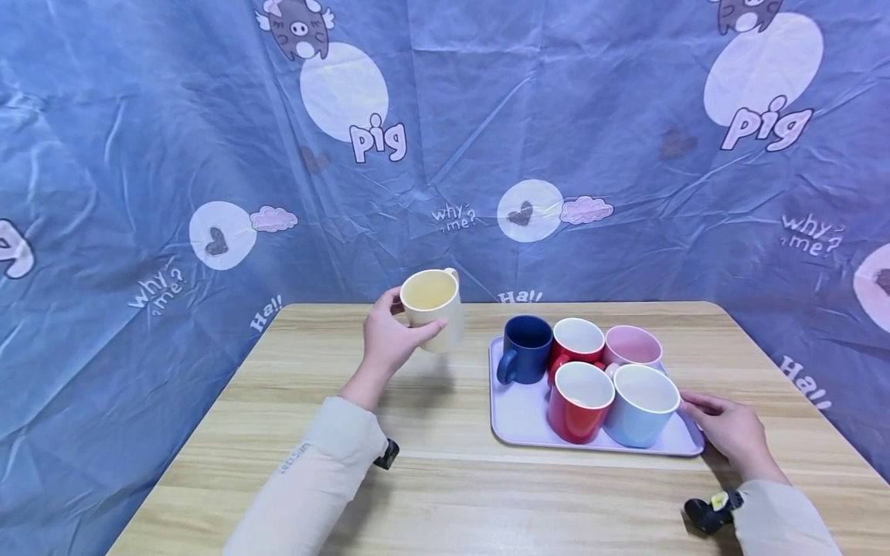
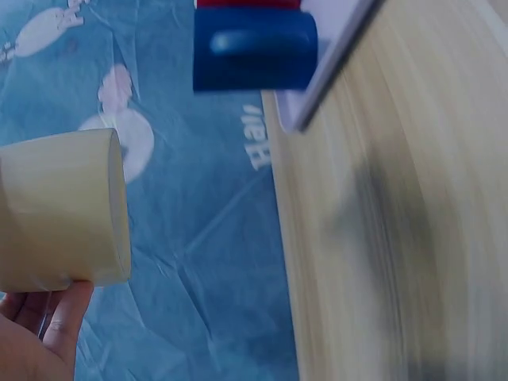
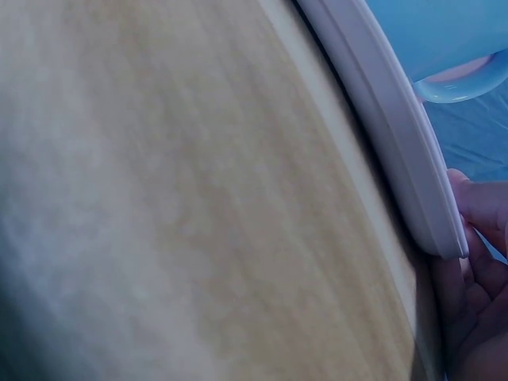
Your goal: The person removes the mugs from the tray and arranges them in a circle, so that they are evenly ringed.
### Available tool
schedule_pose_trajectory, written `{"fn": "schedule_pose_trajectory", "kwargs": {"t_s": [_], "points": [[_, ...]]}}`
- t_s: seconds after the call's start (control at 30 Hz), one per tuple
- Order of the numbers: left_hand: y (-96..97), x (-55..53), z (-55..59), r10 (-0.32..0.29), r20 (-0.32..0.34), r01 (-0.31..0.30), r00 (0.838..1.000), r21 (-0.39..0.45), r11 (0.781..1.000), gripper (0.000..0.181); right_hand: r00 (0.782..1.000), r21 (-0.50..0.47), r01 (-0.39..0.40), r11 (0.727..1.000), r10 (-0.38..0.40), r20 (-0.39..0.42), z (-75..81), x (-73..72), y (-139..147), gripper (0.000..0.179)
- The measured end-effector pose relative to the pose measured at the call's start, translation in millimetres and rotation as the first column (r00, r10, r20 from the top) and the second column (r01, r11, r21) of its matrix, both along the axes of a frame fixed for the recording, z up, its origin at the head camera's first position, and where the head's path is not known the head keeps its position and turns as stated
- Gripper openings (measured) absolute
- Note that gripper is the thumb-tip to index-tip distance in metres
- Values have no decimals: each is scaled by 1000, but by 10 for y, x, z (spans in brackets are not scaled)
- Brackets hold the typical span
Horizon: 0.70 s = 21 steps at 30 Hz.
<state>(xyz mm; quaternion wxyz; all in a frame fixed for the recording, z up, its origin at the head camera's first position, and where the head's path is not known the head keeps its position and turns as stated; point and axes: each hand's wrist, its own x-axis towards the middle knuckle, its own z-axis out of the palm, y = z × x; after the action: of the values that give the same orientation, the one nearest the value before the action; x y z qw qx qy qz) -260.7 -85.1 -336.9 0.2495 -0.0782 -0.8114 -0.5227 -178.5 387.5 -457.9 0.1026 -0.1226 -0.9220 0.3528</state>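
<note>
My left hand (image 1: 392, 332) grips a cream mug (image 1: 445, 320), thumb and fingers around its side. The mug is held above the table, tilted slightly, its handle on the far side. In the left wrist view the mug (image 2: 59, 214) lies at the left edge with fingertips under it. My right hand (image 1: 733, 432) pinches the right edge of a pale lilac tray (image 1: 518, 421), thumb over the rim and fingers below in the right wrist view. On the tray stand a navy mug (image 1: 526, 351), a red mug (image 1: 580, 401), another red mug (image 1: 577, 340), a pink mug (image 1: 633, 345) and a light blue mug (image 1: 640, 409).
The tray sits on a wood-grain table (image 1: 445, 494), right of the cream mug. A blue printed cloth (image 1: 445, 139) hangs behind the table and along its sides. The navy mug's handle points toward the tray's left front.
</note>
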Motion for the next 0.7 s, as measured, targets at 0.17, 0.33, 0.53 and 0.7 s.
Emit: {"fn": "schedule_pose_trajectory", "kwargs": {"t_s": [0.17, 0.33, 0.53, 0.7], "points": [[-204, -82, -49, 55, 74, -56, 996, 12, 998, 74, 1000, -37, 4, 999, -4, 14, -4, 2, 9, 54], [-400, -168, -147, 88, 103, -92, 991, 31, 995, 72, 1000, -55, 13, 998, -11, 27, 1, 1, 16, 56], [-563, -230, -265, 125, 125, -129, 984, 30, 991, 70, 1000, -47, -3, 999, 4, 25, -17, 5, 17, 55], [-633, -268, -337, 141, 156, -147, 978, 28, 989, 70, 1000, -49, -6, 999, 7, 21, -15, 10, 14, 56]]}}
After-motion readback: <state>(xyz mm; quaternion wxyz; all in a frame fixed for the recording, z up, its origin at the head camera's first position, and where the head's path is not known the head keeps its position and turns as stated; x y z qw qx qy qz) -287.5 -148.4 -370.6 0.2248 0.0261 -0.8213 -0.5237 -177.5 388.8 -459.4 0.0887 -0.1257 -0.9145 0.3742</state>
